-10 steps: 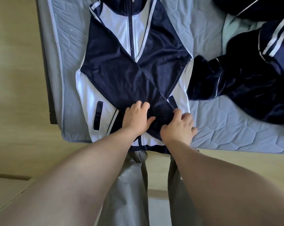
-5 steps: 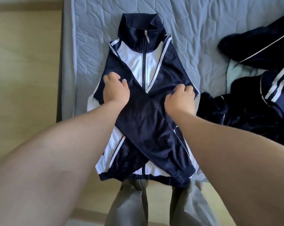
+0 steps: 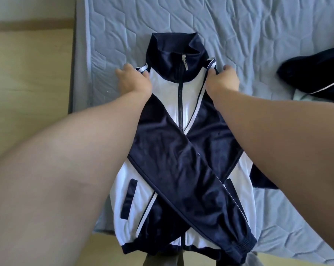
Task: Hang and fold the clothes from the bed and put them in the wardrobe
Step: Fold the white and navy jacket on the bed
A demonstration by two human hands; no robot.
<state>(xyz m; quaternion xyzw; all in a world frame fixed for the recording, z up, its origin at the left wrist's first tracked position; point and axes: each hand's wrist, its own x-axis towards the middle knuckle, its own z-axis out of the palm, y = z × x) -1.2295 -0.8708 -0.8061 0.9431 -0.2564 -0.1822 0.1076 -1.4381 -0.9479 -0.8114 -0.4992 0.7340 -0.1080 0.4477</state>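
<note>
- Gripping the jacket point(image 3: 181, 160) by its shoulders, left hand point(image 3: 132, 81) pinched at 10 o'clock, right hand point(image 3: 224, 81) at 2 o'clock.
- Jacket lay flat on the bed point(image 3: 239, 25), hem overhanging its 6 o'clock edge.
- Quilted surface ran on toward 12 o'clock; dark clothes point(image 3: 315, 73) lay at 3 o'clock.

A bed point(image 3: 258, 35) with a grey-blue quilted mattress stitched in a honeycomb pattern fills the middle and right of the head view, its cover creased into soft ridges toward the right. A narrow white piping point(image 3: 87, 35) runs along its left edge above a dark grey side panel point(image 3: 75, 64). To the left lies a pale yellow wood-look floor point(image 3: 28, 77), which meets a light cream wall point(image 3: 28, 6) at a brownish skirting strip point(image 3: 28, 25), all in soft, even daylight.
</note>
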